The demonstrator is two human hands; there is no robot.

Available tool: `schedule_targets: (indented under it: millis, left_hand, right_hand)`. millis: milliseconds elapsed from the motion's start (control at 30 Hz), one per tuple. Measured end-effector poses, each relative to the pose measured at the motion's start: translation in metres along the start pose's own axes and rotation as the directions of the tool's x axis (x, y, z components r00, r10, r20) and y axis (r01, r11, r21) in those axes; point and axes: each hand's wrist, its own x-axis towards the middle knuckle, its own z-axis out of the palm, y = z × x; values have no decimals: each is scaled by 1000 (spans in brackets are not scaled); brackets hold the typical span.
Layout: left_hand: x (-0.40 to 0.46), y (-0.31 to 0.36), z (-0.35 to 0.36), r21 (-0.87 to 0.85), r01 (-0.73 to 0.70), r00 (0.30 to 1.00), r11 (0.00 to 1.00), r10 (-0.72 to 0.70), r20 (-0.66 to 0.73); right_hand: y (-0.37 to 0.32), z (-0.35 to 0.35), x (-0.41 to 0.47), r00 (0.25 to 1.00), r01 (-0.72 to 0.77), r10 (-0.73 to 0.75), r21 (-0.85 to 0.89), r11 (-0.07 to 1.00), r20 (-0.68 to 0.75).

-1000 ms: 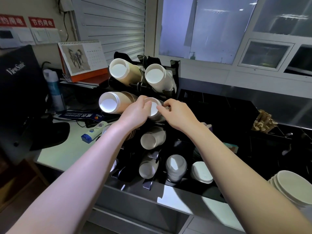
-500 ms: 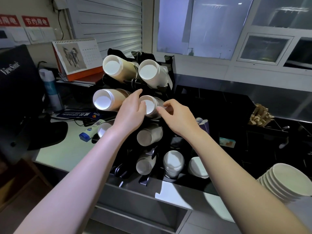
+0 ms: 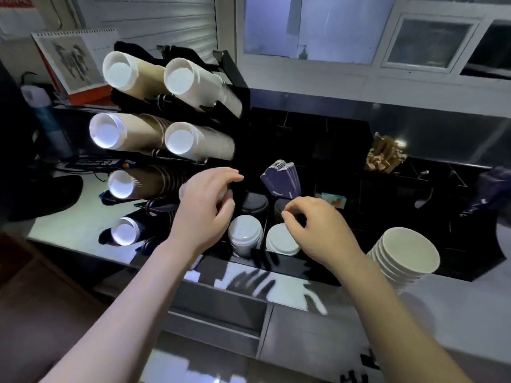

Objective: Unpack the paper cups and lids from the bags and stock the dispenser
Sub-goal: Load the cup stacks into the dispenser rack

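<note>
1. Grey metal worktop (image 3: 456, 305) runs under a frosted window (image 3: 312, 23) and a ribbed white shutter (image 3: 154, 20); your black tiered cup dispenser (image 3: 235, 78) stands on it at the left.
2. Your white and tan paper cup stacks (image 3: 130, 131) lie on their sides in the dispenser rows, open mouths facing you, all above and left of your hands.
3. Your white plastic lid stacks (image 3: 244, 236) stand in the black front compartments, between and just below your two hands.
4. Your left hand (image 3: 206, 211) hovers in front of the third row, fingers loosely curled; a pale cup shows behind its knuckles, but you cannot tell whether the hand holds it.
5. Your right hand (image 3: 318, 230) hovers just over the flatter lid stack (image 3: 279, 240), fingertips curled down; contact is unclear.
6. A stack of white bowls (image 3: 409, 250) sits at your right, purple sleeves (image 3: 282, 178) stand behind the lids, wooden stirrers (image 3: 384, 156) further back, and a desk calendar (image 3: 74, 59) at far left.
</note>
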Motion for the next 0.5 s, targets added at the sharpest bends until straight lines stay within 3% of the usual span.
schedule_targets:
  millis: [200, 500]
  left_hand:
    - [-34, 49, 69, -93, 32, 985, 995, -16, 170]
    - [-66, 120, 156, -179, 99, 911, 979, -16, 412]
  right_hand:
    - [43, -40, -66, 998, -34, 34, 3, 999, -46]
    - [124, -82, -147, 954, -93, 94, 16, 996, -285]
